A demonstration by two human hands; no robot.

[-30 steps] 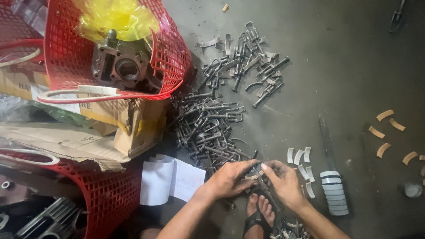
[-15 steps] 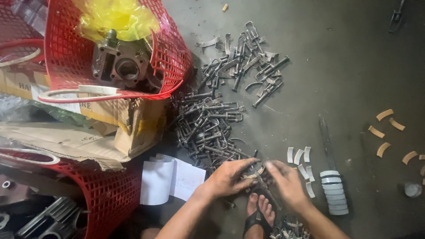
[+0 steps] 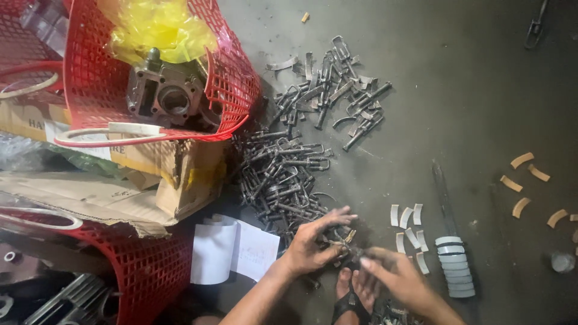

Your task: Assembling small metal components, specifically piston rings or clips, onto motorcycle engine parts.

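As both grip it, left hand [image 3: 313,244], right hand [image 3: 394,278], metal clip [image 3: 348,245]

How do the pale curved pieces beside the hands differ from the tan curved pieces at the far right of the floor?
The pale curved pieces are whitish grey; the tan curved pieces are light brown. The pale ones lie close together in a tight cluster, just right of the right hand; the tan ones are spread apart, far from both hands. Both sets are short arcs lying loose on the dark floor.
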